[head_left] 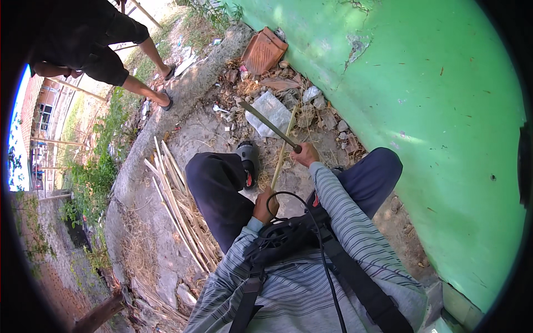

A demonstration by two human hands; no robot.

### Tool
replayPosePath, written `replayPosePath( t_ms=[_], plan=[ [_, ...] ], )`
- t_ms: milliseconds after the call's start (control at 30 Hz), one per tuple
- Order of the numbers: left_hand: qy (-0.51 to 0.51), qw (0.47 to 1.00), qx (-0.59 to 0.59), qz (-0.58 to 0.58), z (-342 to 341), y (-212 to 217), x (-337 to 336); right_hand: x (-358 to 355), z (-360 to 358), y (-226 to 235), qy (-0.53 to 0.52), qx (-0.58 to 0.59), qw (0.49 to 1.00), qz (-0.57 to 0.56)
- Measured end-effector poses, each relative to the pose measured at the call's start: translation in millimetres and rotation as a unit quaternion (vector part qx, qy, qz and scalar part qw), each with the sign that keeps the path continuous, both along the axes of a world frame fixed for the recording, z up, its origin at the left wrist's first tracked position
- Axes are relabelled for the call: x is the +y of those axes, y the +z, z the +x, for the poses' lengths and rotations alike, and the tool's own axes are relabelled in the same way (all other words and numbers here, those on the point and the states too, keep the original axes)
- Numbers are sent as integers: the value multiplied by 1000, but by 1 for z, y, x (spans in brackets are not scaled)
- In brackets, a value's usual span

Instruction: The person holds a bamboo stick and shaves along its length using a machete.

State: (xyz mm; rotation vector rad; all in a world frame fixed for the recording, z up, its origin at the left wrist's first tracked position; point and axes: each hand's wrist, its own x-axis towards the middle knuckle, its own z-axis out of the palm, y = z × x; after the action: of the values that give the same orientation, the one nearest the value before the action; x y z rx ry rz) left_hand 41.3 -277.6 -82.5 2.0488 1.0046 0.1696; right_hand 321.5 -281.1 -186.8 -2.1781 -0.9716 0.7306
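My left hand (265,206) is closed around the lower end of a pale, thin bamboo strip (281,157), close to my lap. The strip slants up and away between my knees. In my right hand (306,155) is the handle of a machete (265,122), its long dark blade pointing to the upper left. The blade crosses the strip near the handle; I cannot tell whether they touch. Beyond the blade, a pale stone slab (270,114) lies on the ground. A black cable hangs over my left wrist area.
A bundle of bamboo strips (180,205) lies left of my knee. Rubble and a broken orange roof tile (265,51) sit along the green wall (422,122) to my right. Another person (111,50) stands on the low concrete edge (208,69) at upper left.
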Motion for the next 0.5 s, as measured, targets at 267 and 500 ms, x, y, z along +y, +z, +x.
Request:
replayPosePath(
  t_ms=[267, 500],
  plan=[
    [-2, 999, -32, 25, -7, -8, 4, 3, -10, 0, 0, -13, 999, 31],
    [-26, 999, 3, -19, -27, -14, -4, -3, 13, 17, -33, -11, 998, -49]
  ],
)
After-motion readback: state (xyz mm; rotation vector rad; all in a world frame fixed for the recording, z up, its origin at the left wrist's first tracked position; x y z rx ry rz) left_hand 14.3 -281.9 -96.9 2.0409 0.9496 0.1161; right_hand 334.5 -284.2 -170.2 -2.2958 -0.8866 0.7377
